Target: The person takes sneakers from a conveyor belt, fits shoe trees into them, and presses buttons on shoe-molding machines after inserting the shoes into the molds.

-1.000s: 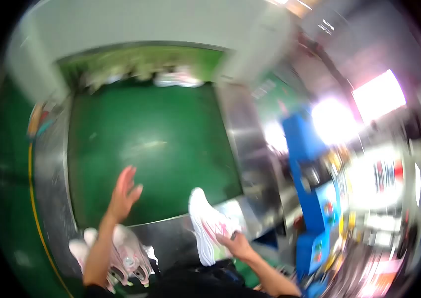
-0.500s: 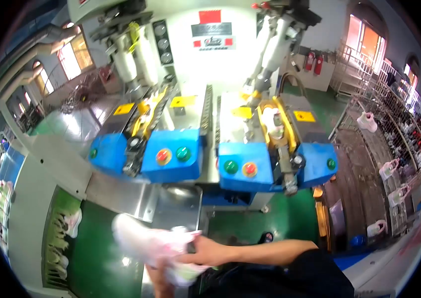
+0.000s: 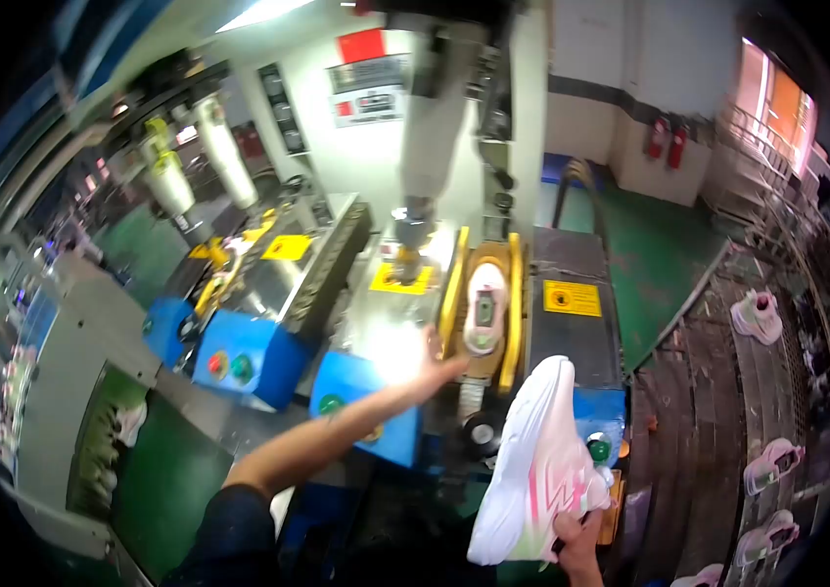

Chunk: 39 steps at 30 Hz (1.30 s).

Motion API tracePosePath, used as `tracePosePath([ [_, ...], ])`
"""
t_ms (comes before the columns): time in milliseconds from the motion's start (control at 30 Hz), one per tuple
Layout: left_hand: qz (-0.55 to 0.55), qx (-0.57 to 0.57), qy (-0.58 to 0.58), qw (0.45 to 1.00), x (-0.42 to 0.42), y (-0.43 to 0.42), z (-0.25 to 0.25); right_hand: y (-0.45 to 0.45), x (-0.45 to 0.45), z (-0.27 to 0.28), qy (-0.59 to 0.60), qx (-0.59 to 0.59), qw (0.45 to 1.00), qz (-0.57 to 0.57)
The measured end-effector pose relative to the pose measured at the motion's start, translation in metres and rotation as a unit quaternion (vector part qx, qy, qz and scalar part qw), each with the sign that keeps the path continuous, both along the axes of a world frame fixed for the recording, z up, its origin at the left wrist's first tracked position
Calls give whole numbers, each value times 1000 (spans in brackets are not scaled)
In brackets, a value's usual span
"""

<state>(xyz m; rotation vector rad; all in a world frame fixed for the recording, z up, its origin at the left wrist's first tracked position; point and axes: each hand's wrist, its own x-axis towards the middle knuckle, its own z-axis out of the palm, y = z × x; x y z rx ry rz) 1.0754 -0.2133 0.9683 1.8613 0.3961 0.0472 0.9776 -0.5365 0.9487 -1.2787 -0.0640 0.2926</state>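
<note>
My right hand point(image 3: 579, 544) grips a white and pink sneaker point(image 3: 544, 470) near its collar. That sneaker is held up at the lower right, toe upward, its white sole facing left. My left hand point(image 3: 438, 366) is stretched forward over the blue front panel of the machine, fingers apart and somewhat blurred, with nothing in it. Just beyond it, a second white and pink sneaker point(image 3: 484, 308) sits in the machine's right station, between two yellow side bars point(image 3: 514, 313). My left fingers are close to that station; whether they touch it I cannot tell.
A metal press column point(image 3: 415, 230) stands above the plate left of the station. Blue housings point(image 3: 249, 357) carry red and green buttons. Several sneakers, one a pink and white sneaker point(image 3: 757, 316), rest on the rack at right. Fire extinguishers point(image 3: 676, 144) stand by the back wall.
The view has turned right and come nearer the right station. The sneaker, earlier low in front of me with both hands at it, is now raised at right in my right hand alone.
</note>
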Motion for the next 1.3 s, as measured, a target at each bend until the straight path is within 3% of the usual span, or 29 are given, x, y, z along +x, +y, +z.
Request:
tracePosePath([
  [33,27,53,4,998,40,9,-29,-4,-13,-18,-4,-47,999,-17],
  [67,31,116,-12,993,93,11,-61,0,-10,-2,-10,97,995,-7],
  [100,36,172,-37,984,129,6,-87,-18,-26,-15,34,-35,999,4],
  [167,149,239,-87,955,177,-14,-117,-37,-39,-38,-29,-113,992,-46],
  [200,134,263,-101,950,173,-12,-114,-23,-45,-18,-17,-70,991,-117],
  [267,89,263,-128,952,164,-5,-130,-42,-45,-21,60,-63,992,-87],
  [300,46,274,-133,951,158,3,-122,-41,-37,-15,107,-51,991,-58],
  [367,-3,277,-122,953,183,31,-108,-25,-19,-15,26,-48,997,-63],
  [400,-47,108,-13,993,191,42,-84,-23,-18,-6,-24,-69,994,-79],
  [433,-35,63,28,997,181,38,-50,-22,-22,4,-53,-103,990,-82],
  [500,-76,-16,79,994,133,35,8,-30,-17,-14,34,-61,996,-53],
  [533,-121,10,36,992,112,41,33,-19,7,-24,63,-49,996,-49],
  [567,-165,38,-7,986,86,51,56,9,23,16,26,-17,999,-13],
  [600,-32,-115,-72,990,17,42,55,23,32,25,61,-40,997,3],
  [633,7,-212,-92,973,-25,40,68,41,53,20,70,-46,996,-3],
  [700,84,-317,-122,937,-122,44,47,86,103,54,202,-51,978,15],
  [733,122,-365,-141,912,-171,46,37,102,136,50,201,-57,977,44],
  [767,155,-368,-176,900,-209,39,31,117,182,42,239,29,961,134],
  [833,267,-386,-165,868,-265,34,21,158,253,61,230,15,924,305],
  [900,379,-395,-126,827,-307,27,11,197,311,21,57,-233,959,149],
  [967,467,-395,-74,788,-337,17,3,228,322,-4,-189,-393,890,134],
  [1000,502,-391,-46,770,-346,15,2,246,322,-46,-273,-475,835,59],
  [1033,534,-385,-21,753,-353,11,3,269,304,-85,-317,-473,815,-108],
  [1100,575,-370,21,729,-366,6,3,267,281,-55,-287,-457,841,-16],
  [1167,599,-356,56,715,-379,2,3,258,305,-48,-276,-502,813,109],
  [1300,621,-369,112,682,-390,-8,10,262,294,-41,-268,-495,825,47],
])
